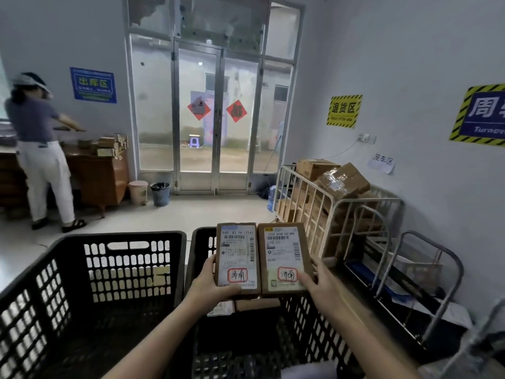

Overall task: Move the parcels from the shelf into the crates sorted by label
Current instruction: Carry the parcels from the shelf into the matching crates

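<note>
Seemingly light and stiff, one white-labelled brown cardboard parcel (237, 255) sat gripped by its lower end in my left hand (210, 288), its twin parcel (282, 258) likewise in my right hand (319, 285).

Two held parcels (237, 255) (284, 255), two black crates (109, 258) (308, 329), two waste bins (138, 191) (160, 192).

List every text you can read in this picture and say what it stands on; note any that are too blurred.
"出库区": blue wall sign.
"退货区": yellow wall sign; its small line is blurred.
"周" and "Turno", cut off: striped sign.
"640 X2 14 [714]", "济南": left parcel.
"472A B048 03 086", "B048", "济南": right parcel.
Fine print on both parcels, paper note, red door squares: too blurred.
</note>
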A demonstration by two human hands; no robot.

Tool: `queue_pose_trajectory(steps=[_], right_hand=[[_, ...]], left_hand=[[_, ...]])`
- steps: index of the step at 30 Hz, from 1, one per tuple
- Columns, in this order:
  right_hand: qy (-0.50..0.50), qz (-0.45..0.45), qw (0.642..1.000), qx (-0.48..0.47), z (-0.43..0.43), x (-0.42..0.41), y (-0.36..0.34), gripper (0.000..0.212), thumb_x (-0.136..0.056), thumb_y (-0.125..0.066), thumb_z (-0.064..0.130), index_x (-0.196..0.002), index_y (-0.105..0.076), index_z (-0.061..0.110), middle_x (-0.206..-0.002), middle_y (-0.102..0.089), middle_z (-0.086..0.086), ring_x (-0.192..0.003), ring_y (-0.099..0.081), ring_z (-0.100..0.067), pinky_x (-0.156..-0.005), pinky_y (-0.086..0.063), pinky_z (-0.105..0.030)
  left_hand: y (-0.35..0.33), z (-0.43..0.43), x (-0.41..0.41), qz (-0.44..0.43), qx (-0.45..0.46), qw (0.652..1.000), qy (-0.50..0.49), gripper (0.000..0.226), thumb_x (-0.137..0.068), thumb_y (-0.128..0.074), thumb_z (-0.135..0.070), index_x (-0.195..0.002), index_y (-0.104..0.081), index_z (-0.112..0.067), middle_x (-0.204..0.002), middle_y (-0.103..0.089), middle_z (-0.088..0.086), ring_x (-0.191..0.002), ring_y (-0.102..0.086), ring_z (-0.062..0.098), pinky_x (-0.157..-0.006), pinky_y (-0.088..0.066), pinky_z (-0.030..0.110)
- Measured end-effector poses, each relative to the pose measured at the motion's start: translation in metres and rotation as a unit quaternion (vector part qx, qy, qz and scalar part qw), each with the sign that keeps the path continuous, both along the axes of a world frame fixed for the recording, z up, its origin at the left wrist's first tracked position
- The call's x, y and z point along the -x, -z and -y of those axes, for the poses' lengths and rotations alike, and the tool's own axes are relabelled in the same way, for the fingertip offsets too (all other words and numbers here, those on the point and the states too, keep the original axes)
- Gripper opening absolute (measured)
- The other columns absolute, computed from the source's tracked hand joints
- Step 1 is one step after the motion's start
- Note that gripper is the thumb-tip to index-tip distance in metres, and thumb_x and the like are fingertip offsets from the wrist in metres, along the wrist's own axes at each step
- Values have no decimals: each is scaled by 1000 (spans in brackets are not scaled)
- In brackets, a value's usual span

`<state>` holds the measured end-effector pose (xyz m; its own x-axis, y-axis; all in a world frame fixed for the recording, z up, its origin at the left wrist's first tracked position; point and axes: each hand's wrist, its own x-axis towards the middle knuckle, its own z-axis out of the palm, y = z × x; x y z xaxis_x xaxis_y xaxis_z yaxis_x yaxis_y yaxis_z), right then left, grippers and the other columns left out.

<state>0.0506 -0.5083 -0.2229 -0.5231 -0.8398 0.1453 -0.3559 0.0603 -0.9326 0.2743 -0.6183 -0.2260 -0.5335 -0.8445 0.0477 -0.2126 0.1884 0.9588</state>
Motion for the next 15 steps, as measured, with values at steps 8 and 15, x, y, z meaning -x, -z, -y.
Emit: queue_pose_trajectory(steps=[8,15], right_hand=[[-63,23,992,-106,75,55,48,50,-95,-50,25,-141,-32,14,-114,-53,1,-102,-52,-13,-86,-41,-25],[-101,52,981,-159,124,61,80,44,-97,-47,22,-138,-36,11,-108,-53,3,-95,-53,-11,-68,-43,-16]], left_hand=[[36,41,47,43,-90,994,-50,113,-40,-83,-43,-138,-32,-18,-112,-60,-9,-106,-60,12,-103,-45,40],[64,74,61,54,-134,981,-131,81,-71,-77,-7,-139,-33,-9,-107,-56,-4,-97,-55,11,-79,-44,19]])
